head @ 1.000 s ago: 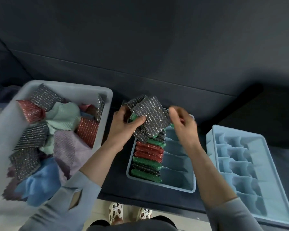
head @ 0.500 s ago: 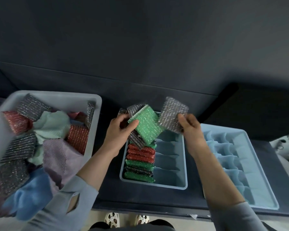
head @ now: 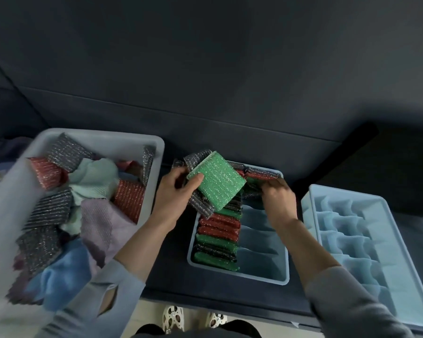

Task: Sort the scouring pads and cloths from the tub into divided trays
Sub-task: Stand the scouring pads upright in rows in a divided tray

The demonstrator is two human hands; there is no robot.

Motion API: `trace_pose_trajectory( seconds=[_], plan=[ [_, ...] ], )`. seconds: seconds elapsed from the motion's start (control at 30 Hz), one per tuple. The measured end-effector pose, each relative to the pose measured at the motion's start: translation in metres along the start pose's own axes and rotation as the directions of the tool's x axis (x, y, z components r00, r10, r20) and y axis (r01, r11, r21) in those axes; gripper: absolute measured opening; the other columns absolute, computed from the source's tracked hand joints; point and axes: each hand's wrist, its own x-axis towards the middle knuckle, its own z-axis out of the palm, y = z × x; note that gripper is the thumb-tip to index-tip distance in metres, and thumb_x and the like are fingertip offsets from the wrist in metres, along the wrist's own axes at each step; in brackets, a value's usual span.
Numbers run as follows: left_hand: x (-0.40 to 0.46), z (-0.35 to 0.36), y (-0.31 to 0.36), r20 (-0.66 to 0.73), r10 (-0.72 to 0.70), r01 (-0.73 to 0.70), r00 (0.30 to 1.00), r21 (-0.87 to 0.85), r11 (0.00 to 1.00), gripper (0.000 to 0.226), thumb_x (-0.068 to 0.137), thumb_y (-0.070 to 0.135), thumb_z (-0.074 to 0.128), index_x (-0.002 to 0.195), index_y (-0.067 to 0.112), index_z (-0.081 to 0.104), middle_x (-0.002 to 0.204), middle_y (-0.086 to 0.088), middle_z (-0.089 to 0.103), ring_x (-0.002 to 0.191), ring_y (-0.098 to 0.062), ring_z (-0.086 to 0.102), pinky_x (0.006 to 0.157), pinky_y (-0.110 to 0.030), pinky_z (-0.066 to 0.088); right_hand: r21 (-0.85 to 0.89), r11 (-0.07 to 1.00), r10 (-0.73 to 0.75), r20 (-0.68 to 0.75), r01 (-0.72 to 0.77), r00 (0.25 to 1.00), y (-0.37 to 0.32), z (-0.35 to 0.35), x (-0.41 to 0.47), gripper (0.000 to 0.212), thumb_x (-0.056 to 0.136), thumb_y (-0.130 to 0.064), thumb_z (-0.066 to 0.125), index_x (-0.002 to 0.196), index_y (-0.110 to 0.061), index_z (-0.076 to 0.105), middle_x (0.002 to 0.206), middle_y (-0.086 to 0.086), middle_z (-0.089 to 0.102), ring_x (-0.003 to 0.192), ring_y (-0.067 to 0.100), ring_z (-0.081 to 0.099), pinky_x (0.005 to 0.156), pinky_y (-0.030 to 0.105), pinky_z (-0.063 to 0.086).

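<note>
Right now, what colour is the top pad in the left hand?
Glittery green pad, seen from the head view.

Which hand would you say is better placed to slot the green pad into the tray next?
Left, probably: the left hand already grips the green pad above the middle tray; the right hand is down at its far compartments.

Single head view, close, steeply down over hands, trays.

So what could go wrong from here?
The left hand grips a loose fan of pads, green pad on top; one could slip out. The right hand is pressing a pad into the tray's crowded far end, which might dislodge neighbours there.
</note>
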Motion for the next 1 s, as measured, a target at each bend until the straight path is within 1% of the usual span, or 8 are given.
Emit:
trace_pose_trajectory(
  seconds=[0.1, 0.2, 0.37, 0.6, 0.7, 0.77, 0.9, 1.0],
  plan=[
    [-0.002, 0.001, 0.001, 0.028, 0.005, -0.006, 1.000, 0.032, 0.999, 0.071, 0.074, 0.061, 0.072, 0.134, 0.030, 0.050, 0.137, 0.010, 0.044, 0.128, -0.013, 0.044, 0.108, -0.044, 0.041, 0.077, 0.996, 0.045, -0.035, -0.043, 0.998, -0.006, -0.002, 0.007, 0.036, 0.040, 0.022, 0.075, 0.069, 0.003, 0.066, 0.081, 0.019, 0.064, 0.076, 0.040, 0.064, 0.046, 0.037, 0.052],
    [-0.005, 0.005, 0.004, 0.032, 0.048, -0.051, 0.998, 0.089, 0.995, 0.064, 0.081, 0.053, 0.068, 0.136, 0.025, 0.049, 0.135, 0.008, 0.043, 0.123, -0.006, 0.038, 0.106, -0.033, 0.036, 0.349, 0.933, 0.148, -0.160, -0.085, 0.976, -0.013, -0.018, 0.011, 0.007, 0.083, -0.006, 0.072, 0.089, -0.003, 0.071, 0.088, 0.013, 0.065, 0.076, 0.034, 0.063, 0.064, 0.034, 0.050],
    [-0.009, 0.016, 0.010, 0.058, 0.084, -0.090, 0.995, 0.126, 0.988, 0.061, 0.082, 0.053, 0.068, 0.134, 0.025, 0.051, 0.127, 0.011, 0.043, 0.118, -0.004, 0.039, 0.097, -0.026, 0.034, 0.773, 0.629, 0.026, 0.091, -0.087, 0.996, -0.044, -0.063, -0.003, 0.038, 0.088, -0.053, 0.062, 0.086, -0.015, 0.065, 0.070, -0.004, 0.061, 0.061, 0.005, 0.052, 0.059, 0.022, 0.042],
    [-0.015, 0.028, 0.009, 0.131, 0.067, -0.075, 0.989, 0.063, 0.995, 0.057, 0.071, 0.081, 0.056, 0.107, 0.037, 0.062, 0.117, 0.009, 0.063, 0.109, -0.007, 0.059, 0.091, -0.028, 0.046, 0.858, 0.503, -0.039, 0.142, -0.103, 0.989, -0.034, -0.059, -0.019, 0.008, 0.090, -0.025, 0.070, 0.092, -0.021, 0.063, 0.073, -0.024, 0.062, 0.067, -0.005, 0.056, 0.067, 0.012, 0.041],
    [-0.017, 0.028, 0.004, 0.110, 0.053, -0.060, 0.993, 0.060, 0.996, 0.036, 0.081, 0.060, 0.065, 0.102, 0.031, 0.065, 0.109, 0.008, 0.068, 0.103, -0.008, 0.064, 0.084, -0.024, 0.048, 0.887, 0.393, 0.034, 0.249, -0.242, 0.968, -0.021, -0.054, -0.019, 0.029, 0.090, -0.032, 0.069, 0.111, -0.013, 0.064, 0.101, -0.006, 0.070, 0.091, 0.013, 0.064, 0.088, 0.031, 0.049],
    [-0.016, 0.026, -0.001, 0.070, 0.048, -0.051, 0.996, 0.051, 0.997, 0.045, 0.079, 0.060, 0.067, 0.108, 0.025, 0.065, 0.111, 0.007, 0.068, 0.105, -0.010, 0.064, 0.090, -0.030, 0.049, 0.896, 0.326, 0.188, 0.250, -0.301, 0.950, -0.008, -0.053, -0.016, 0.014, 0.093, -0.026, 0.065, 0.105, -0.019, 0.065, 0.099, -0.001, 0.069, 0.090, 0.015, 0.062, 0.088, 0.035, 0.049],
    [-0.017, 0.017, 0.000, -0.002, 0.006, -0.006, 1.000, 0.010, 1.000, 0.057, 0.082, 0.056, 0.067, 0.123, 0.018, 0.057, 0.125, 0.013, 0.055, 0.122, -0.011, 0.051, 0.098, -0.028, 0.041, 0.442, 0.883, 0.221, -0.092, -0.159, 0.971, 0.021, -0.050, -0.015, 0.027, 0.090, -0.007, 0.063, 0.117, -0.009, 0.065, 0.093, 0.012, 0.067, 0.088, 0.033, 0.054, 0.084, 0.042, 0.045],
    [-0.017, 0.009, -0.003, 0.020, -0.001, 0.002, 1.000, -0.028, 1.000, 0.054, 0.066, 0.065, 0.068, 0.109, 0.032, 0.062, 0.120, 0.004, 0.063, 0.111, -0.015, 0.061, 0.099, -0.043, 0.049, 0.250, 0.968, 0.040, -0.154, -0.001, 0.987, 0.027, -0.036, -0.016, 0.033, 0.076, 0.000, 0.075, 0.108, -0.010, 0.073, 0.094, 0.016, 0.069, 0.084, 0.040, 0.057, 0.081, 0.042, 0.052]
  ],
)
